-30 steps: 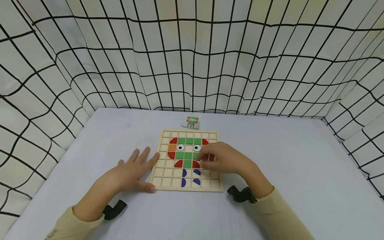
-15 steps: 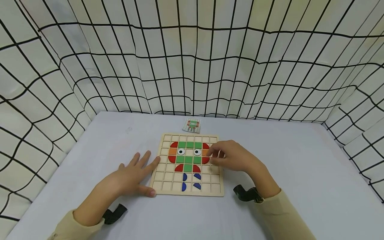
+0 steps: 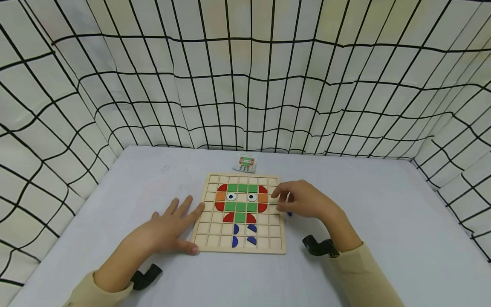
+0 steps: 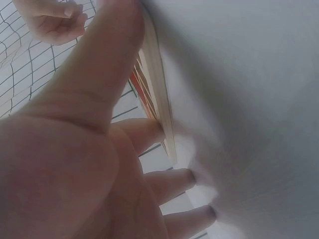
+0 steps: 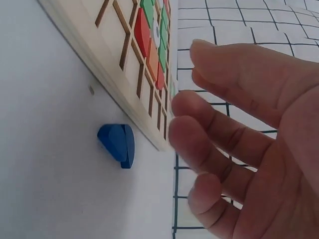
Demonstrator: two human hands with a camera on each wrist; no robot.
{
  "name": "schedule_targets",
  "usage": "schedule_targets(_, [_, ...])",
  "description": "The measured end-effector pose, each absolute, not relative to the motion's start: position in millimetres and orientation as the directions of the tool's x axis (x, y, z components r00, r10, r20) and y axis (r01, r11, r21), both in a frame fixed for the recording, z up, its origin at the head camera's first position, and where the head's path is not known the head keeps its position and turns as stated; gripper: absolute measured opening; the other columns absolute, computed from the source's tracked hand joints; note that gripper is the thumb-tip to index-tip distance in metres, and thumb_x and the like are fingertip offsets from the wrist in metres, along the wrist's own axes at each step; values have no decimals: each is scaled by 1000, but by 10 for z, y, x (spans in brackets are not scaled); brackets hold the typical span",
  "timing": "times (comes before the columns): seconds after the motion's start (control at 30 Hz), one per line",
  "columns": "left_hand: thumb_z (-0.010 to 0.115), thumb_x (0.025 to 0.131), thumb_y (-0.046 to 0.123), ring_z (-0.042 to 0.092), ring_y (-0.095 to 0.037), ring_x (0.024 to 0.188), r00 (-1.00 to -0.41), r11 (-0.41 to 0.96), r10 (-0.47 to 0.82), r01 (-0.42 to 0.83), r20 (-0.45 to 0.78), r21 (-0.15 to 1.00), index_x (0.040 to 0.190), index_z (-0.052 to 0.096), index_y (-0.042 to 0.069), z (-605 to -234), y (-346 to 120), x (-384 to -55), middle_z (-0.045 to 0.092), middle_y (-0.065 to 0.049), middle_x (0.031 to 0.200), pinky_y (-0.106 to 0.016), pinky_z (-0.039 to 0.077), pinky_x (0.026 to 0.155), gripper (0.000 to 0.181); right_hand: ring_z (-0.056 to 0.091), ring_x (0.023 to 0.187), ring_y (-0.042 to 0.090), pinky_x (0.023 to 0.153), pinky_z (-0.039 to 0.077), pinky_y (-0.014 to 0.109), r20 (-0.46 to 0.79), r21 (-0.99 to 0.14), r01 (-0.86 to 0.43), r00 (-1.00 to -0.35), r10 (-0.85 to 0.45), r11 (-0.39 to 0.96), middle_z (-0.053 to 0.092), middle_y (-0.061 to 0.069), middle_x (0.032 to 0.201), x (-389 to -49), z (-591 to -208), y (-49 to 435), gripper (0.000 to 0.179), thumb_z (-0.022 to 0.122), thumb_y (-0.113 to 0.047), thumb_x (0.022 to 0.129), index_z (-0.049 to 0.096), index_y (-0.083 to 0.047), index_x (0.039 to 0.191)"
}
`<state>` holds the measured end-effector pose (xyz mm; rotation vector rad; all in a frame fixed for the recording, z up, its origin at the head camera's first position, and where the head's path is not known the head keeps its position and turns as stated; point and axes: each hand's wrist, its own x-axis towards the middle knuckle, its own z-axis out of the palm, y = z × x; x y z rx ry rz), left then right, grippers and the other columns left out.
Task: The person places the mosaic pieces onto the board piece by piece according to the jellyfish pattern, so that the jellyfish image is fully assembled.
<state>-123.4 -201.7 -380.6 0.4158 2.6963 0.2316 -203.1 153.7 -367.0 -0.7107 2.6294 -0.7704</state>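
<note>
A wooden grid board point(image 3: 275, 243) lies on the white table, carrying a figure of green squares point(image 3: 240, 207), red quarter-circle pieces point(image 3: 262, 207), orange squares point(image 3: 262, 198), eye tiles point(image 3: 252, 197) and blue half-round pieces point(image 3: 251, 228). Spread along its left edge, my left hand point(image 3: 165, 230) touches the frame with thumb and index fingertip. My right hand point(image 3: 307, 199) hovers by the right edge with loosely bent fingers, the thumb apart and nothing between them. Below it, loose blue pieces point(image 5: 117, 143) lie together on the table, mostly hidden in the head view.
Behind the board lies a small pattern card point(image 3: 245, 163) with a similar figure. White walls with black netting point(image 3: 247, 102) rise along the table's back and sides. A tiny brownish bit point(image 5: 91, 90) sits beside the board in the right wrist view.
My right hand has moved right, off the figure to beyond the board's right edge, uncovering the red and orange pieces there. The left hand stays on the edge. The head view has tilted slightly upward.
</note>
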Motion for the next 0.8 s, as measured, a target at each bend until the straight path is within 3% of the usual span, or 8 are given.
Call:
schedule_targets(0.37, [75,70,70,9,-55,147,-877,941,319,249,-360,228,159,27,20,-3831,-2030,-1219,14,-22,165,-85,19,97,113,56,80,17,69,47,32,-292,-536,-308,-806,-515,786,63,-2,88,-2060,-3721,1637,30,81,-19,83,66,-18,109])
schedule_targets(0.8, [75,70,70,8,-55,148,-877,942,317,245,-360,232,159,27,21,-3842,-2038,-1221,13,-22,165,-85,18,97,113,55,78,18,66,48,32,-282,-440,-274,-862,-421,855,62,0,84,-2083,-3788,1624,24,83,-16,80,68,-18,98])
